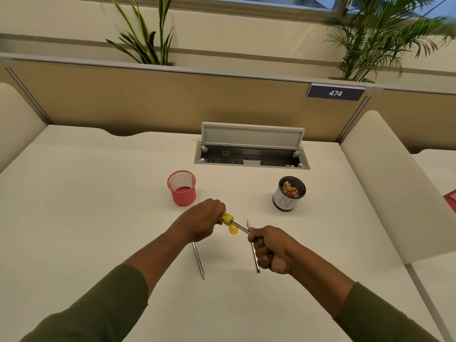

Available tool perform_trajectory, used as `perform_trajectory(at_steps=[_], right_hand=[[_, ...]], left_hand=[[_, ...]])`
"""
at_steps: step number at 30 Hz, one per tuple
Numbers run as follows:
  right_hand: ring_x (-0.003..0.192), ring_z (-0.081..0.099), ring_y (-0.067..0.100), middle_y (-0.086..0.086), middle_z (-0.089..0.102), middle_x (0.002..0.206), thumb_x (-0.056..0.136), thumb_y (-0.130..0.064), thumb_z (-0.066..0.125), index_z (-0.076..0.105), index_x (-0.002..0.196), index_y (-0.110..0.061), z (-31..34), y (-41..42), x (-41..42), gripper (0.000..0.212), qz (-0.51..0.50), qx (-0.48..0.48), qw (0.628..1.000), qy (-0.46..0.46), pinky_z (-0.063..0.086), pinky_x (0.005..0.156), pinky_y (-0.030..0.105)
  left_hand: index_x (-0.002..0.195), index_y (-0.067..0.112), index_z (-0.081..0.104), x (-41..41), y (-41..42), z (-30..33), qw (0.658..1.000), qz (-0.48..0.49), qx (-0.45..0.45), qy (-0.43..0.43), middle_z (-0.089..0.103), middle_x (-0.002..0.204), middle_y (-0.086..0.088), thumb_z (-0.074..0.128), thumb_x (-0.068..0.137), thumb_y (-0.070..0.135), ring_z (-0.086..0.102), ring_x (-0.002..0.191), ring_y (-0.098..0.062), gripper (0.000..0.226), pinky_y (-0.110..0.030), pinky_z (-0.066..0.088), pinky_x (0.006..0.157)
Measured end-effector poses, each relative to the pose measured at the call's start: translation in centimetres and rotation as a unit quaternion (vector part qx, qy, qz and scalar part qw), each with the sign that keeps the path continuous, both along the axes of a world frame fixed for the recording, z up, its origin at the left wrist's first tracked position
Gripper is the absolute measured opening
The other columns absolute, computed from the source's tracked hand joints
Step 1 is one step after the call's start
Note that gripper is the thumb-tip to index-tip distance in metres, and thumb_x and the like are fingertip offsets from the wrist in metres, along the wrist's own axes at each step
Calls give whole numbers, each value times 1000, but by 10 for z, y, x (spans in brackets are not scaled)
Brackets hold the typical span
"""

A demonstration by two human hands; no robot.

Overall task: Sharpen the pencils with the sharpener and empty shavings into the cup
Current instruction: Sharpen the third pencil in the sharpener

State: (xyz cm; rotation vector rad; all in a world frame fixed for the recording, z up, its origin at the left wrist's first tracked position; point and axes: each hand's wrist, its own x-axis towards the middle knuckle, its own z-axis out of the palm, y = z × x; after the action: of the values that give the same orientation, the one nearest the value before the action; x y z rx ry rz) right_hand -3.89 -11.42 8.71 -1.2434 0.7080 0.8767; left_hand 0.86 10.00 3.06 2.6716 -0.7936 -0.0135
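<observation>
My left hand (202, 222) grips a yellow sharpener (227, 218) above the desk, its round yellow cap (233, 229) hanging open below it. A grey pencil (240, 227) has its tip inside the sharpener, and my right hand (271, 249) is closed around its other end. Two more pencils lie on the desk: one (198, 261) under my left wrist, pointing towards me, and one (254, 253) partly hidden behind my right hand, tip pointing away. A white cup (286, 202) with a dark rim, holding shavings, stands at the right.
A red mesh holder (182, 193) stands just beyond my left hand. An open cable hatch (251, 150) sits in the white desk (86, 206) further back. Padded white dividers flank both sides, and a tan partition with plants closes the back.
</observation>
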Motion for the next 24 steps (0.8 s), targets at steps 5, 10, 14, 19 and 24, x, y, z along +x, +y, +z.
perform_trajectory(at_steps=[5,10,14,19,24], right_hand=[[32,13,7,-7,23,43,102,-26,39,47,64,-15,10,0,0,40,-4,-14,1000,24,14,32,13],[33,13,7,-7,23,44,100,-22,38,47,63,-16,16,1,0,38,2,-35,999,33,13,34,13],[33,12,7,-8,22,43,99,-19,37,46,60,-17,17,3,0,40,-9,-13,998,55,11,35,12],[38,17,9,-4,27,50,101,-27,41,52,68,-13,18,4,-4,38,46,-79,995,-36,16,36,16],[44,37,13,2,47,58,98,-36,46,68,68,-15,19,3,-5,43,219,-309,873,-307,31,48,24]], left_hand=[[94,15,52,0,-1,-5,998,2,-7,-60,56,91,-5,57,89,10,39,75,-14,9,-29,38,61],[92,15,53,-4,-2,-8,995,11,-6,-102,55,84,-5,64,81,3,45,71,-19,19,-27,33,59],[94,14,54,-7,-1,-10,994,21,-21,-108,54,85,-5,63,80,0,45,72,-22,22,-30,36,58],[96,15,53,-9,0,-13,995,29,-34,-89,54,88,-4,62,84,6,44,75,-20,17,-31,39,59],[96,16,51,-5,1,-12,996,43,-49,-55,54,92,-2,57,91,15,41,77,-17,8,-31,41,62]])
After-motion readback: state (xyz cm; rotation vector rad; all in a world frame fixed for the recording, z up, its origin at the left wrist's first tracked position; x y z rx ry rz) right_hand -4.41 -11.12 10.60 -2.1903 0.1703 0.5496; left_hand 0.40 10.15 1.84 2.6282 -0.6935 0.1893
